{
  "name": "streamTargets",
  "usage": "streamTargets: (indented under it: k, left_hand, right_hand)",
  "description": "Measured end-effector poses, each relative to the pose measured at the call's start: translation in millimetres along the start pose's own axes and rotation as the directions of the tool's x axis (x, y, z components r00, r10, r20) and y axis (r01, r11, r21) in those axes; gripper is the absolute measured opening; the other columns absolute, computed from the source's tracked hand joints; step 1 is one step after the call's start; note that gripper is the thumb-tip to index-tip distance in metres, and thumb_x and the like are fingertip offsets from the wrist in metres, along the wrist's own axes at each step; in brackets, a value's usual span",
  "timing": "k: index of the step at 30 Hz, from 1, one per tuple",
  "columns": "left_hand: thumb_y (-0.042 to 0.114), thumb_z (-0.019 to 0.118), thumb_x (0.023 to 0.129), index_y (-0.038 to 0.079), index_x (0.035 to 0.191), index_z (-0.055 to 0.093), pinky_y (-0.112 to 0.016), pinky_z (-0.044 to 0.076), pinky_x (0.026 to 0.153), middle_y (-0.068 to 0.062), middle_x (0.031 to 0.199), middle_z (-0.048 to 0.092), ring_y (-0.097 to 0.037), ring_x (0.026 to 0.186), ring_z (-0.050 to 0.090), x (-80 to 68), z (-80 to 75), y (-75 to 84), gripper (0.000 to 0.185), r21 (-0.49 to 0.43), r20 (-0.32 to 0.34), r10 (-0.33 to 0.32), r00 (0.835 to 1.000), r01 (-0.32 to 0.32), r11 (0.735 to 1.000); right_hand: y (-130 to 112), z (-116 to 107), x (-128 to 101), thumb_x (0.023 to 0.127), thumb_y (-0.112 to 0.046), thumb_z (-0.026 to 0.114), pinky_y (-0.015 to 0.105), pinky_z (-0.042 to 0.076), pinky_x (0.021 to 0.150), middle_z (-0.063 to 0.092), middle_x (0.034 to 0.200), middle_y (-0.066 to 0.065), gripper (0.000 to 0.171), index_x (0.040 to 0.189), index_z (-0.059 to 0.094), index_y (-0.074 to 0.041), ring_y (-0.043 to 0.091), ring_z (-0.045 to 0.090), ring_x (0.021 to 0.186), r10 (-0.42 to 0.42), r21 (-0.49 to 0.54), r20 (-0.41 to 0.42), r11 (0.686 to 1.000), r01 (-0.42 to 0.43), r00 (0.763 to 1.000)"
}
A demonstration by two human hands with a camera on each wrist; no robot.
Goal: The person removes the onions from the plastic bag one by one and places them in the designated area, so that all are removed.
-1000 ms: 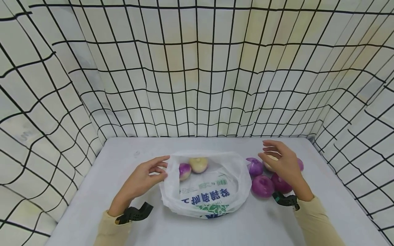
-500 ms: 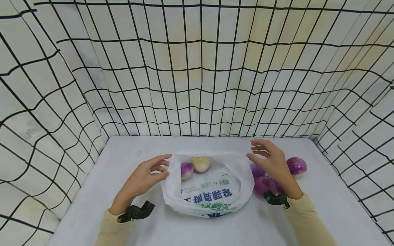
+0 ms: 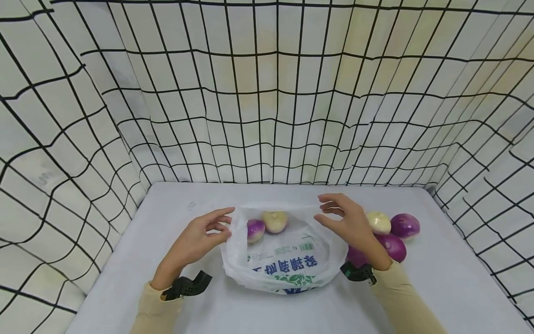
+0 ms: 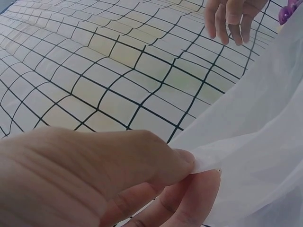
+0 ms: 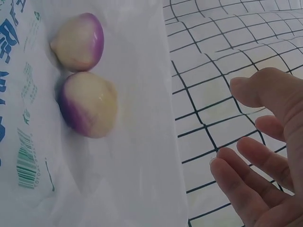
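My left hand [image 3: 193, 241] pinches the left rim of a white plastic bag [image 3: 233, 273] between thumb and fingers; the left wrist view shows the gathered film [image 4: 206, 163] there. Inside the open bag, printed in blue and green, lie two onions: a purple-and-cream onion [image 3: 255, 230] and a mostly cream onion [image 3: 275, 222], touching each other. Over the bag's right back rim hovers my right hand [image 3: 346, 220], fingers relaxed and holding nothing. In the right wrist view that hand [image 5: 265, 161] is apart from the bag's edge.
Right of the bag sit a cream onion [image 3: 378, 223] and purple onions [image 3: 405, 226], close together; my right forearm partly hides some. The white table [image 3: 167, 204] is bounded by white walls with black grid netting [image 3: 267, 106].
My right hand has moved left from above the onion cluster to the bag's right back rim, uncovering the cream onion. The left hand keeps its hold on the bag.
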State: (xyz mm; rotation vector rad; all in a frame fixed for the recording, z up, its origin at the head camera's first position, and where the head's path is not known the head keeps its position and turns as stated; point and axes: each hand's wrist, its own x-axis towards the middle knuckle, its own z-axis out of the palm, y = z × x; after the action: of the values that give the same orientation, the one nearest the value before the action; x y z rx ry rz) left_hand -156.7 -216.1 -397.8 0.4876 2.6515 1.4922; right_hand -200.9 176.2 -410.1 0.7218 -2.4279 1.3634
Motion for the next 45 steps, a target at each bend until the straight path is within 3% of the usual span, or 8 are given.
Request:
streamTargets:
  k: [16,19,25,33,45]
  left_hand:
    - [0.009,0.07,0.096,0.008,0.15,0.053,-0.019,0.058,0.083,-0.02,0.132,0.068,-0.028,0.111,0.071,-0.6,-1.6,-0.8,0.057,0.006,-0.005,-0.009,1.0,0.009,1.0]
    - [0.009,0.07,0.096,0.008,0.15,0.053,-0.02,0.058,0.084,-0.02,0.132,0.068,-0.027,0.11,0.071,-0.3,-1.6,-0.6,0.057,0.005,-0.005,-0.005,1.0,0.005,1.0]
    - [0.009,0.07,0.096,0.009,0.15,0.053,-0.018,0.057,0.083,-0.02,0.132,0.068,-0.028,0.111,0.071,-0.4,-1.8,0.4,0.057,0.002,-0.002,-0.006,1.0,0.006,1.0]
    - [0.008,0.07,0.096,0.009,0.15,0.053,-0.02,0.058,0.085,-0.02,0.133,0.067,-0.028,0.112,0.071,-1.0,-1.3,1.7,0.057,-0.009,0.002,-0.014,1.0,0.014,1.0]
    - [0.007,0.069,0.096,0.008,0.15,0.053,-0.022,0.059,0.086,-0.02,0.133,0.067,-0.029,0.112,0.07,-0.8,-1.6,-0.7,0.056,-0.035,0.002,-0.027,1.0,0.027,0.999]
  right_hand:
    - [-7.9,38.5,8.0,0.085,-0.006,0.084,0.036,0.061,0.094,0.069,0.125,0.022,0.051,0.131,0.063,-0.001,0.033,0.074,0.105,-0.054,-0.002,0.113,0.998,0.055,0.992]
    - [-8.7,43.6,8.4,0.085,-0.01,0.084,0.036,0.061,0.095,0.07,0.123,0.019,0.05,0.13,0.064,-0.003,0.028,0.074,0.105,-0.036,-0.014,0.132,0.999,0.038,0.991]
    - [-8.8,53.5,10.0,0.088,-0.018,0.083,0.039,0.059,0.099,0.071,0.124,0.016,0.05,0.132,0.064,-0.005,0.033,0.073,0.109,0.041,-0.035,0.213,0.999,-0.034,0.976]
    - [-6.4,62.5,12.8,0.089,-0.022,0.082,0.042,0.057,0.104,0.067,0.138,0.01,0.058,0.141,0.06,-0.009,0.03,0.071,0.119,0.082,-0.073,0.318,0.995,-0.062,0.944]
    - [4.1,75.4,25.3,0.088,-0.022,0.084,0.039,0.057,0.104,0.061,0.148,0.012,0.067,0.147,0.056,-0.01,0.031,0.063,0.132,0.091,-0.077,0.332,0.995,-0.069,0.939]
